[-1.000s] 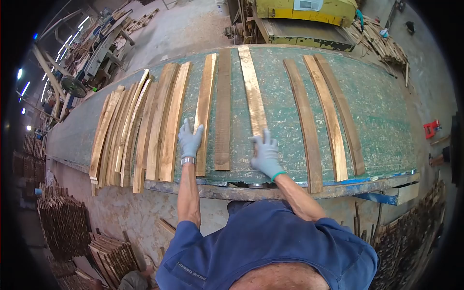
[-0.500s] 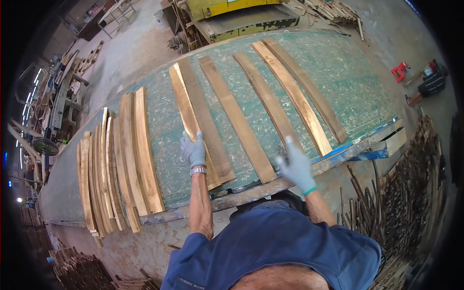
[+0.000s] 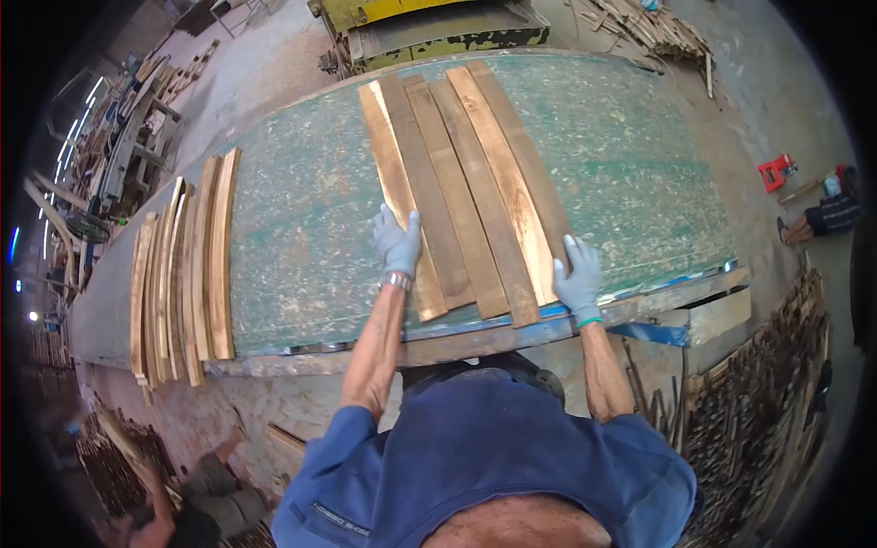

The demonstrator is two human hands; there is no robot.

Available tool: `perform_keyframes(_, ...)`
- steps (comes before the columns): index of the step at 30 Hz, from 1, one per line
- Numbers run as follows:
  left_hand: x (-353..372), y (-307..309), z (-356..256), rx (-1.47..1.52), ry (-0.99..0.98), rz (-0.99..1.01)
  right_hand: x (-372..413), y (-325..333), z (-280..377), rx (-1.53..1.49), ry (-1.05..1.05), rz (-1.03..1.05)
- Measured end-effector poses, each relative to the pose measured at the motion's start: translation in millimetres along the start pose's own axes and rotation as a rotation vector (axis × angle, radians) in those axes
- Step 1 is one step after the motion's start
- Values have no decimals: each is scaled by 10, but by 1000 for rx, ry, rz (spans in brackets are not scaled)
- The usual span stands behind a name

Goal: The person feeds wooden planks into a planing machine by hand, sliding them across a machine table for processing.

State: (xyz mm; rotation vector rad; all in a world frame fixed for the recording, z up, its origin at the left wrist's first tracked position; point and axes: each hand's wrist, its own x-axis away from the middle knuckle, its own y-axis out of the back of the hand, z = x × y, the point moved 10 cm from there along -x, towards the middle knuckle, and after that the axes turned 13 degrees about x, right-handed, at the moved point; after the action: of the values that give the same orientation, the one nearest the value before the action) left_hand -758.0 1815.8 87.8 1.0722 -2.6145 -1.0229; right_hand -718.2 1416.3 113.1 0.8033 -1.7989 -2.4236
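Brown curved wooden staves (image 3: 466, 183) lie edge to edge on green worktable (image 3: 301, 219). Left hand (image 3: 398, 242) and right hand (image 3: 578, 274) flat, fingers spread, on outer ones. Gathering seems done; bundle not yet lifted.

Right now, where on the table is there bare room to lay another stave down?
Two patches of bare table: between the left stack and the centre staves, and right of those staves. Crowded between left hand and right hand.
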Motion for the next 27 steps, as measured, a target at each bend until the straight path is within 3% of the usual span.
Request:
perform_keyframes(2,-180,-162,-157,71,26,90,-68,-14,-210,-185,17,3)
perform_keyframes(3,-198,-213,-196,104,36,138,-82,20,-224,-117,22,27)
perform_keyframes(6,-127,-102,-457,190,-206,117,-121,215,29,54,44,176)
perform_keyframes(8,479,46,-933,-77,-211,379,141,238,229,74,158,261)
perform_keyframes(10,1121,-66,-1009,-361,-287,566,222,225,315,81,159,312)
perform_keyframes(13,1428,-281,-877,-514,-331,619,272,142,310,89,178,353)
perform_keyframes(19,1054,-396,-957,-522,-405,544,-13,-110,339,66,190,311)
perform_keyframes(27,-795,-760,-1125,-490,-384,335,-2086,-837,522,103,223,210)
